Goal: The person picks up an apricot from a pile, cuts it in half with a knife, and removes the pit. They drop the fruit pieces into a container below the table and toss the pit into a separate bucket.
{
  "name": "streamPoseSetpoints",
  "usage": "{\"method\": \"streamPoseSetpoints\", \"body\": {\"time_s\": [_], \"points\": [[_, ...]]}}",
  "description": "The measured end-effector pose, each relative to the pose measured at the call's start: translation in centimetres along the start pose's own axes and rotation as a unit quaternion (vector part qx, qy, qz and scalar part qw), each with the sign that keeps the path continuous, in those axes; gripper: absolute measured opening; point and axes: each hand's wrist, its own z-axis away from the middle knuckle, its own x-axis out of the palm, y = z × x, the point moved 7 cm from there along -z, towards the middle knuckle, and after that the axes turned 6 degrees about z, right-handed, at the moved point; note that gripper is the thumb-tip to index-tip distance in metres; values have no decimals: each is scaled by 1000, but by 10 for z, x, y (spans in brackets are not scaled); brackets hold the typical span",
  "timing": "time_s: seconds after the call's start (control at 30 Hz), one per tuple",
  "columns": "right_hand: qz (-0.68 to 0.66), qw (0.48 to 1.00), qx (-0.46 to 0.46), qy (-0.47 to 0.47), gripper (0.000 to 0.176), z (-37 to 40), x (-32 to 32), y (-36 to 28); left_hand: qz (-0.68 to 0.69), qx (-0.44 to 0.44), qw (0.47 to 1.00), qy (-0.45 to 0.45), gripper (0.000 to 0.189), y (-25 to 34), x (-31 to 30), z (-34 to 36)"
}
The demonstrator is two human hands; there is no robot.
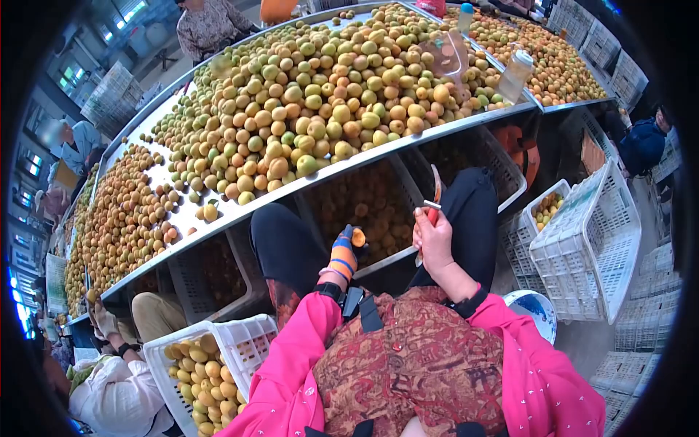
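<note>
My left hand (343,256), in a striped orange and blue glove, holds a cut apricot piece (358,237) at its fingertips, the orange inside showing. My right hand (434,242) is bare and closed round a red-handled tool (433,213), whose curved metal part points up. Both hands are over a crate of dark orange fruit (357,200) between my knees, below the metal table edge (320,177). Beyond them a large heap of whole yellow-green and orange apricots (306,109) lies on the table.
A white crate of apricots (244,342) stands at my left. Stacked white crates (582,247) and a white-blue bucket (535,313) are at my right. A bottle (515,76) stands on the table. A person in white (120,393) sits at left; another person (207,29) is across the table.
</note>
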Motion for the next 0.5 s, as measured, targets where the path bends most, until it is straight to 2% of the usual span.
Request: {"method": "streamPoseSetpoints", "body": {"time_s": [0.07, 0.1, 0.13, 0.17, 0.2, 0.23, 0.27, 0.3, 0.33, 0.37, 0.43, 0.5], "points": [[2, 1000, -2, -1, 15, 1, 0, 3, -118, 45, 992, 21, 25, 10, 8, 17], [4, 1000, -2, -1, 15, -1, 0, 4, -135, 63, 987, 56, 25, 14, 9, 20], [-19, 1000, 13, -16, 15, -1, -1, 8, -295, 201, 934, 8, 27, 30, 20, 30], [-1, 1000, 12, -1, 13, -1, 0, 9, -437, 331, 835, -50, 28, 38, 32, 47], [0, 999, 26, -23, 12, 1, 4, 11, -507, 281, 813, -47, 30, 39, 26, 43], [-64, 993, 20, -100, 13, -3, 6, 17, -354, 181, 918, -14, 31, 35, -7, 21], [21, 999, -30, -32, 8, -6, -3, 21, -206, 46, 977, 17, 31, 11, -25, -8], [72, 994, -83, 17, 6, -1, -3, 7, -121, -18, 990, 76, 33, 7, -7, 20], [120, 976, -173, 63, 6, -6, -6, 11, -91, -21, 995, 43, 31, 1, -27, -8], [106, 983, -142, 50, 11, -8, -6, 16, -59, -59, 996, 15, 28, -3, -11, 2], [141, 983, -109, 42, 16, -8, -7, 19, -84, -57, 995, -7, 26, -5, -30, -29], [141, 988, -53, 25, 18, -1, -4, 11, -230, 86, 968, -59, 25, 12, -14, -13]]}}
